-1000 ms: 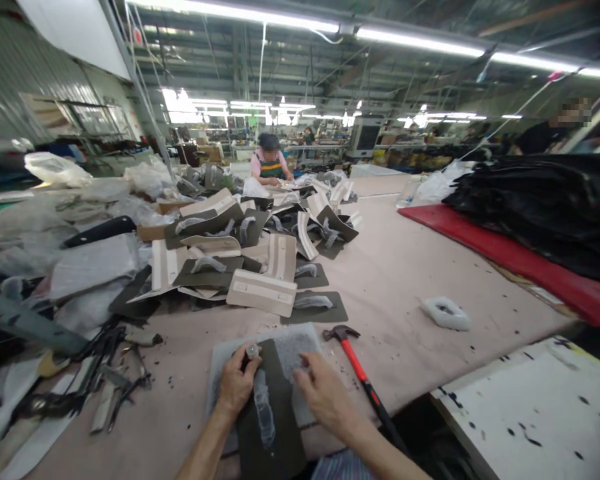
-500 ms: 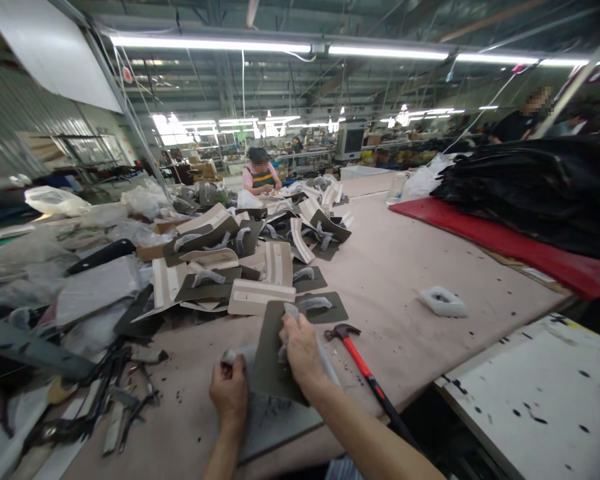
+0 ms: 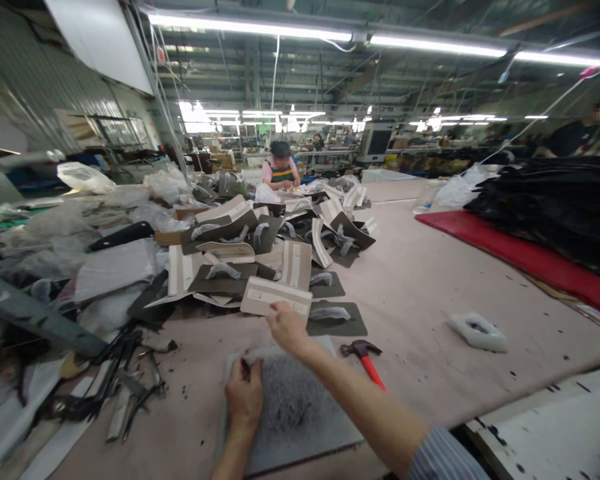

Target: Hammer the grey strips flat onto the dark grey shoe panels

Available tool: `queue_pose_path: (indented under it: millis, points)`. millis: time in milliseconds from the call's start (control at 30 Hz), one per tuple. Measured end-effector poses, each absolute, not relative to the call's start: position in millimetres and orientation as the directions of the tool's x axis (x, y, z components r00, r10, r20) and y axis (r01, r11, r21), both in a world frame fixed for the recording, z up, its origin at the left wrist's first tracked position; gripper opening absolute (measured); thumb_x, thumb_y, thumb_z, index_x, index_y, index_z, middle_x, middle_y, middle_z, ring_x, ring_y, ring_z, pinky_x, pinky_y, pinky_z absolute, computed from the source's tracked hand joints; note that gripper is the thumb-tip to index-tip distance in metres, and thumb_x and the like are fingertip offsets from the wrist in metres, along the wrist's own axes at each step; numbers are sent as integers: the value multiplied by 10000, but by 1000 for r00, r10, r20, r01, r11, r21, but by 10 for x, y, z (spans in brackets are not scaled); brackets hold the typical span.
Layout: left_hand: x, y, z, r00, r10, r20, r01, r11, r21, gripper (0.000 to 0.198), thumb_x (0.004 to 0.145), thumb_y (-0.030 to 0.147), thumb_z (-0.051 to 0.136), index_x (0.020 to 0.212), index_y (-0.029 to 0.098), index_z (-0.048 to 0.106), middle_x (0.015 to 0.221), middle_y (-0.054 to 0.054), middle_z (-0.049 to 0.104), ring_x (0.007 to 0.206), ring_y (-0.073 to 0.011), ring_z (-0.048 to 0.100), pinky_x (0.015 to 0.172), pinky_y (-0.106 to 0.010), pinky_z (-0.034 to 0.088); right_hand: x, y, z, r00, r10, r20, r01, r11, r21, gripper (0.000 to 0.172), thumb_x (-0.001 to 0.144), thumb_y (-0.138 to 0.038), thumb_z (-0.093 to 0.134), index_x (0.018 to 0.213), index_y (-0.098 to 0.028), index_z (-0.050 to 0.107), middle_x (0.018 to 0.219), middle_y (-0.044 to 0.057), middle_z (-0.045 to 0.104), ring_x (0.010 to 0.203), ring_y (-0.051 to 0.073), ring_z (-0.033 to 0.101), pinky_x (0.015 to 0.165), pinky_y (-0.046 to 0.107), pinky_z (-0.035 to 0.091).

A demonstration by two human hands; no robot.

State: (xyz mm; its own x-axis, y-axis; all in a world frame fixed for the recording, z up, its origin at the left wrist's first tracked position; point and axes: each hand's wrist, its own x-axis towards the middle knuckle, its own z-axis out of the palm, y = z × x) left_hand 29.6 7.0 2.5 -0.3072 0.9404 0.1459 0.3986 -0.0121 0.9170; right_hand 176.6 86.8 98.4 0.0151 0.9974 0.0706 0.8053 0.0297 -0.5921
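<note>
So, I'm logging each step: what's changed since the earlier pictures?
The dark panel that the right hand lifted off the grey board is no longer in either hand; I can't tell where it lies. The right hand has moved forward to the beige panel, contact unclear. The left hand stays by the board; the hammer hasn't been moved.

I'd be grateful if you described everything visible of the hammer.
The hammer has a dark, metallic-looking head and a red handle. It lies on the pinkish table, right of the grey slab, head away from the person. The right forearm hides the handle's lower end. Neither the left hand nor the right hand is on it.
</note>
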Motion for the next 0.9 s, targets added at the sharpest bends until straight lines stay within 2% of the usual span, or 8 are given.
queue_pose_path:
  millis: [167,267,400,500,633,733,800,900]
  points:
    - [313,81,32,-322,943,83,343,34,939,279,796,484,607,830,207,604,695,-36,691,683,-218,682,624,-279,511,2108,1588,1048,28,999,34,848,-6,-530,523,919,-173,573,1420,-115,431,1436,176,464,1268,260,506,1065,394,408]
    - [310,89,-1,-318,945,76,322,32,946,293,802,493,612,852,204,612,710,-42,699,692,-218,689,640,-282,521,1974,1844,1070,-60,998,4,864,54,-501,613,893,-140,590,1468,-148,376,1466,139,451,1304,242,476,1086,364,382]
    - [305,99,-32,-327,942,79,300,24,954,323,797,494,619,906,190,627,748,-62,719,718,-230,706,654,-293,537,1670,1975,1129,-109,992,-69,888,66,-454,415,937,-327,620,1315,-180,535,1323,102,560,1125,244,593,945,463,506]
    - [310,102,-16,-323,943,78,295,22,955,313,804,483,618,905,187,625,756,-68,725,729,-232,710,662,-296,544,1573,1925,1265,-125,989,-77,894,79,-440,309,937,-354,622,1168,-150,612,1174,92,625,1016,218,628,874,423,535]
    - [328,107,37,-335,938,95,285,5,959,315,787,481,622,884,182,632,777,-75,734,761,-235,717,672,-300,552,1712,1529,1520,-194,980,51,864,195,-464,140,917,-210,559,1006,-147,646,1121,125,636,1069,239,604,936,367,459]
    - [297,99,45,-403,910,100,261,10,965,340,762,493,640,863,169,644,754,-67,728,740,-225,709,663,-296,551,1932,889,1540,-241,942,235,782,332,-528,231,879,-119,464,1053,-178,603,1186,105,613,1133,211,571,970,325,428]
    - [227,66,25,-487,871,68,185,27,982,344,759,491,650,854,161,645,745,-58,727,705,-208,699,642,-287,548,2075,331,1353,-256,878,405,651,466,-599,233,837,-122,487,1044,-179,579,1228,118,600,1156,211,562,966,321,440]
    - [63,-31,2,-656,755,15,8,-13,1000,346,778,462,657,922,148,634,796,-53,737,701,-177,699,678,-291,563,2208,-502,804,-319,859,401,615,510,-601,179,851,-179,516,1015,-202,582,1323,118,585,1246,259,517,1053,429,390]
